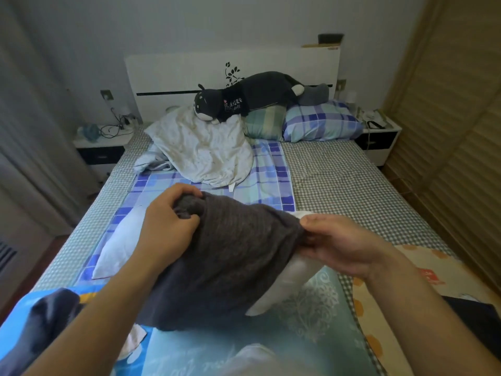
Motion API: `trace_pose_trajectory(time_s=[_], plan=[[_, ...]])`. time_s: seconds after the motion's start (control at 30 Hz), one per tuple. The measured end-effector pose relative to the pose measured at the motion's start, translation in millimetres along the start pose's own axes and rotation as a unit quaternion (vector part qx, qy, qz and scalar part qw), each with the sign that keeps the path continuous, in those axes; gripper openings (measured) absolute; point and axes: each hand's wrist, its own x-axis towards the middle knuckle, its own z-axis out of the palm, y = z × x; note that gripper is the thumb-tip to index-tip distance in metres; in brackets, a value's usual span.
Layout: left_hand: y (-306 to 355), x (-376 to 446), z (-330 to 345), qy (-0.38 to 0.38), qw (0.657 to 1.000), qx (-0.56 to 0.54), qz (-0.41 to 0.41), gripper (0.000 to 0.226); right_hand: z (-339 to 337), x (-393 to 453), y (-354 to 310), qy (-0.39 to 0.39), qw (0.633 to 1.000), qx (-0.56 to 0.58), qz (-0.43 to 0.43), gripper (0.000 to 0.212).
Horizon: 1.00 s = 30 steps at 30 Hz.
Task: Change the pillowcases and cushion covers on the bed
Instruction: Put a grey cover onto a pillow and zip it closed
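Working a dark grey knit cushion cover (225, 256) along a white cushion insert (284, 280), held just above the foot of the bed (339, 172); whether it is going on or coming off cannot be told from this view; left hand (168, 223) is clenched around a bunched corner of the cover at its far end, fingers curled into the fabric; right hand (344, 245) pinches the cover's edge on the right side, thumb on top, where white insert shows just beyond and below the knit; judgement: the insert is mostly covered, one white end protruding at lower right; to do this step well, keep the left grip firm on the corner as an anchor, and work the right-hand edge along in short pulls rather than one long tug, since knit stretches and snags; keep the insert corner seated in the cover corner so it does not twist; risk: bunching mid-way; elsewhere on the bed, a bare white pillow (119, 240) lies left of the hands, a stained uncovered pillow (203, 147) and a blue plaid pillow (322, 120) sit near the headboard (176, 71), with a long grey plush cat (257, 93) resting across them.
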Motion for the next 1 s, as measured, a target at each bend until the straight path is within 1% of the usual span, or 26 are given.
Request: trace_pose_trajectory(time_s=[0.07, 0.13, 0.17, 0.2, 0.27, 0.33, 0.37, 0.43, 0.5, 0.53, 0.57, 0.6, 0.63, 0.67, 0.7, 0.73, 0.77, 0.8, 0.83, 0.9, 0.97, 1.0], plan=[[-5, -5, -1, -0.016, 1.0, -0.012, -0.003, 0.05, 8, 2, 10, -0.014, 0.996, 0.085, 0.021, 0.04], [-9, -9, -4, -0.034, 0.999, -0.019, 0.0, 0.051, 8, 6, 15, -0.018, 0.983, 0.178, 0.036, 0.031], [-10, -10, -4, -0.046, 0.999, -0.02, 0.003, 0.051, 8, 9, 16, -0.004, 0.982, 0.184, 0.038, 0.033], [-10, -12, -3, -0.054, 0.998, -0.018, 0.008, 0.05, 9, 12, 17, 0.017, 0.988, 0.15, 0.043, 0.035], [-10, -15, 3, -0.056, 0.998, -0.009, 0.014, 0.049, 10, 18, 23, 0.072, 0.996, 0.006, 0.054, 0.03], [-12, -19, 11, -0.05, 0.999, -0.007, 0.012, 0.05, 10, 18, 27, 0.096, 0.986, -0.12, 0.06, 0.02], [-14, -21, 15, -0.046, 0.999, -0.007, 0.009, 0.05, 7, 18, 30, 0.102, 0.98, -0.157, 0.062, 0.019], [-15, -25, 19, -0.047, 0.999, -0.009, 0.006, 0.049, 6, 15, 32, 0.109, 0.973, -0.2, 0.048, 0.025], [-14, -27, 20, -0.069, 0.997, -0.011, 0.017, 0.047, 10, 16, 35, 0.119, 0.961, -0.248, 0.002, 0.027], [-13, -28, 19, -0.082, 0.996, -0.01, 0.025, 0.047, 14, 16, 36, 0.123, 0.951, -0.282, -0.02, 0.023], [-12, -27, 17, -0.09, 0.996, -0.008, 0.028, 0.047, 19, 17, 36, 0.126, 0.936, -0.327, -0.039, 0.016], [-11, -27, 16, -0.093, 0.995, -0.009, 0.03, 0.046, 23, 18, 36, 0.132, 0.905, -0.4, -0.067, 0.01], [-11, -27, 15, -0.095, 0.995, -0.008, 0.03, 0.045, 25, 20, 38, 0.143, 0.849, -0.497, -0.107, 0.013], [-10, -28, 13, -0.099, 0.995, -0.005, 0.03, 0.044, 26, 21, 40, 0.155, 0.776, -0.593, -0.148, 0.017], [-10, -27, 12, -0.104, 0.994, 0.001, 0.028, 0.043, 25, 23, 41, 0.161, 0.717, -0.655, -0.176, 0.018], [-10, -26, 8, -0.106, 0.994, 0.007, 0.025, 0.042, 22, 23, 41, 0.167, 0.693, -0.674, -0.195, 0.016], [-12, -24, 2, -0.103, 0.994, 0.015, 0.02, 0.041, 14, 21, 40, 0.177, 0.685, -0.68, -0.192, 0.013], [-13, -19, -6, -0.094, 0.995, 0.021, 0.016, 0.039, 3, 18, 36, 0.207, 0.678, -0.682, -0.181, 0.015], [-13, -12, -15, -0.08, 0.996, 0.028, 0.01, 0.038, -10, 14, 31, 0.254, 0.667, -0.678, -0.176, 0.017], [-7, 6, -31, -0.063, 0.997, 0.041, 0.009, 0.039, -33, 2, 18, 0.331, 0.637, -0.666, -0.2, 0.014], [7, 23, -40, -0.067, 0.996, 0.043, 0.033, 0.042, -39, -5, 1, 0.358, 0.617, -0.664, -0.224, 0.01], [12, 33, -44, -0.068, 0.997, 0.032, 0.035, 0.044, -37, -8, -8, 0.357, 0.602, -0.676, -0.231, 0.009]])
